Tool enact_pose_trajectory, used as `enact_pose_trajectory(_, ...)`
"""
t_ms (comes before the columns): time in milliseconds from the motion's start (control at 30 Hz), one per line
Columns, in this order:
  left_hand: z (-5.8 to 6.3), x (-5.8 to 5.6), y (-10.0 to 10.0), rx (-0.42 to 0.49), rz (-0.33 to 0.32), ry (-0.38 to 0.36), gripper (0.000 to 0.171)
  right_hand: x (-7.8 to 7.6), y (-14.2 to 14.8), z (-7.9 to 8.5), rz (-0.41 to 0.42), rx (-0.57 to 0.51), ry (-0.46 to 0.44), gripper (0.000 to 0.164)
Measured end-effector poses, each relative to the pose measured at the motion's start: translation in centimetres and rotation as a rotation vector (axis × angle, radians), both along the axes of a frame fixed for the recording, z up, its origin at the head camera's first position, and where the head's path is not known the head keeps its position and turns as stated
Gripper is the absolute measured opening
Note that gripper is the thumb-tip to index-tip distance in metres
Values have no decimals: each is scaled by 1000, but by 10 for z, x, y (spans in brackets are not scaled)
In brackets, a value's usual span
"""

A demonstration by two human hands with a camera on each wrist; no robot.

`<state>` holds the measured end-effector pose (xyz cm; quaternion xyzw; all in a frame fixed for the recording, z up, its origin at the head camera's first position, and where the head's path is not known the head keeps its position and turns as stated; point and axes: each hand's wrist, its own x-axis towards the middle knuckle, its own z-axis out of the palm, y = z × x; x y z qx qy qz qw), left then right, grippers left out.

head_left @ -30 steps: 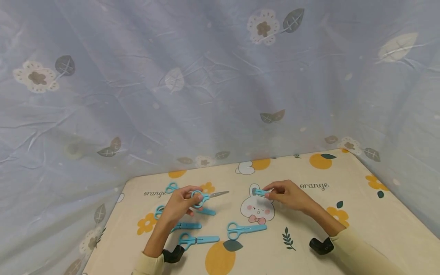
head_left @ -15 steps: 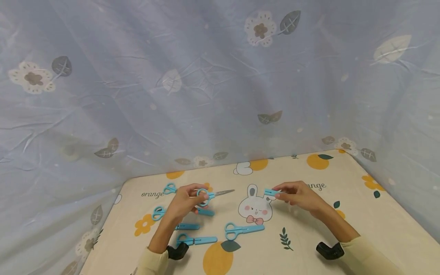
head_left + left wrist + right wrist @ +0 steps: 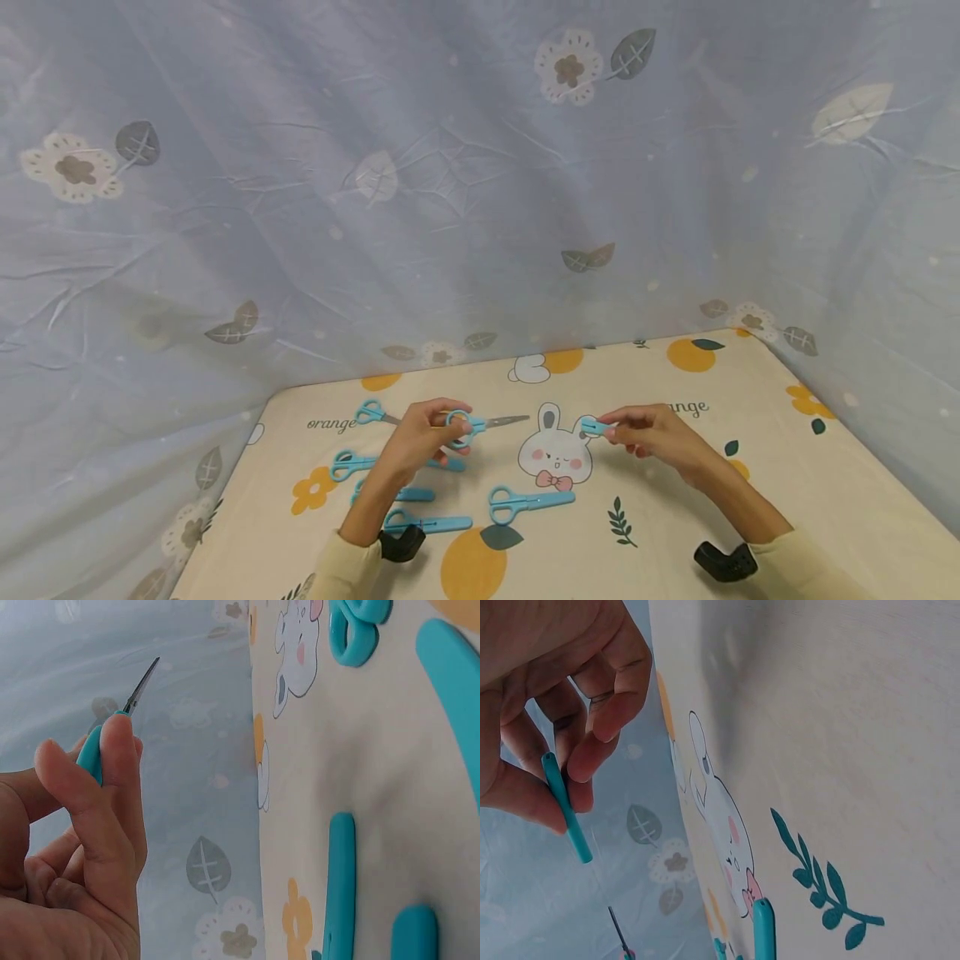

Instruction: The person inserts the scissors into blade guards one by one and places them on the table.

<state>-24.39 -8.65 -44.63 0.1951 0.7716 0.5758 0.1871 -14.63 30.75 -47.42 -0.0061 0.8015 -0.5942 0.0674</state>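
Note:
My left hand [image 3: 427,429] holds a pair of light blue scissors [image 3: 472,426] by the finger loops, above the table. Their bare metal blades point right and look nearly closed; the left wrist view shows the blue handle [image 3: 90,757] pinched between thumb and fingers. To the right, my right hand [image 3: 660,433] pinches a blue blade cover [image 3: 594,427] between thumb and fingertips, its free end facing left. A gap separates blade tip and cover, seen also in the right wrist view, where the cover [image 3: 568,814] is above the scissors' tip [image 3: 616,924].
Covered scissors [image 3: 528,502] lie at the table's middle front. More blue scissors [image 3: 442,524] lie at left, partly hidden by my left arm; the farthest pair [image 3: 371,412] shows bare blade. A patterned cloth covers the table [image 3: 750,467]; a grey-blue curtain [image 3: 480,208] hangs behind.
Both hands have moved to the right, my left hand carrying the scissors and my right hand the cover. The gap between them widens, then narrows. More of the scissors at left now shows.

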Motion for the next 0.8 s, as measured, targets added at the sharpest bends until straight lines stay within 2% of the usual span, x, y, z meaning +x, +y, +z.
enact_pose_trajectory(200, -1, 3, 11, -4, -16, -12, 36, 3, -2, 0, 7, -18, -4, 39)
enact_pose_trajectory(600, -4, 9, 30, -32, -45, 42, 34, 6, -5, -2, 32, -46, -4, 40)
enact_pose_trajectory(800, -2, 12, 36, -20, -64, 30, 34, 6, -6, -1, 53, -56, 3, 41)
